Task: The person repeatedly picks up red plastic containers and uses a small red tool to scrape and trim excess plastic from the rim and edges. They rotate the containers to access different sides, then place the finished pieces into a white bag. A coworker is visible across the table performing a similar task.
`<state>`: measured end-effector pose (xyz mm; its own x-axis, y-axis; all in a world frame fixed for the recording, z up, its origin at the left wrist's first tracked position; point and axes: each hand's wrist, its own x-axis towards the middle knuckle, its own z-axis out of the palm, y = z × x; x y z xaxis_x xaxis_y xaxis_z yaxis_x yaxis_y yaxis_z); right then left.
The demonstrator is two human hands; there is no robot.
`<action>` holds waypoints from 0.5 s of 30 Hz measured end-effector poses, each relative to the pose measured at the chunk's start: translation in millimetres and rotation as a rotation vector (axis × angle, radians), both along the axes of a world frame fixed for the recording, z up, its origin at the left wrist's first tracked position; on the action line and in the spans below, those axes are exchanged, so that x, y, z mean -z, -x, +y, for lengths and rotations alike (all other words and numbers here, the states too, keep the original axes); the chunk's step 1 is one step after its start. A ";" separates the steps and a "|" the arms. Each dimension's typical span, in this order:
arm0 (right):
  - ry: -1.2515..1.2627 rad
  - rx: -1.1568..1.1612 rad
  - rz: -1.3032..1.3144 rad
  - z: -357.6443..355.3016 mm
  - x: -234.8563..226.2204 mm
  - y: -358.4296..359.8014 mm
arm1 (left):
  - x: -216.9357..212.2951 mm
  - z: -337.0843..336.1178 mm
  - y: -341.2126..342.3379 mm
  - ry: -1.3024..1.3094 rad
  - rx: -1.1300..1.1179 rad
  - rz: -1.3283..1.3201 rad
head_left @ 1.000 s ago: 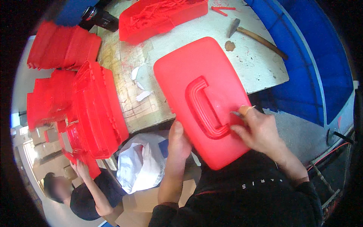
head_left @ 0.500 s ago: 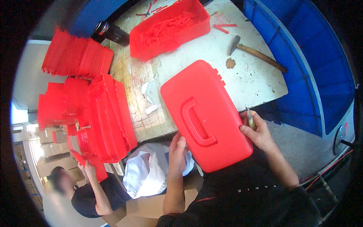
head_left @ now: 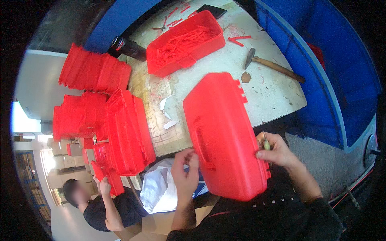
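A closed red plastic carrying case point(head_left: 225, 136) with a moulded handle point(head_left: 203, 150) is held up before me, over the near table edge. My right hand point(head_left: 277, 150) grips its right edge, thumb on the shell. Between the same hand's fingers sits a small tool with a yellow-green handle point(head_left: 266, 144) and a thin pointed end, perhaps a small knife. My left hand point(head_left: 185, 170) is beside the case's left edge, fingers curled in close to the thumb. Whether it touches the case or holds anything small, I cannot make out.
On the table point(head_left: 277, 96) are a red bin of red strips point(head_left: 185, 44), a hammer point(head_left: 277, 68) and a dark can point(head_left: 130, 49). Stacked red shells point(head_left: 94, 70) stand left, near a co-worker point(head_left: 110, 207) handling a red part. A blue container point(head_left: 321, 88) stands right; a white bag point(head_left: 159, 186) lies below.
The case has turned, showing more of its hinged right side, with its lower end dropping. My left hand's fingers have curled in and shifted slightly down. My right hand keeps its grip.
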<state>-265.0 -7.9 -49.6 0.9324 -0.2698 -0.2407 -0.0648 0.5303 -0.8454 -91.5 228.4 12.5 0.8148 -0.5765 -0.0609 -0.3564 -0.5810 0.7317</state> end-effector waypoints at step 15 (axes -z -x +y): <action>0.396 -0.021 -0.227 54.6 -27.9 -66.8 | 55.1 5.8 -29.5 -0.324 0.043 -0.030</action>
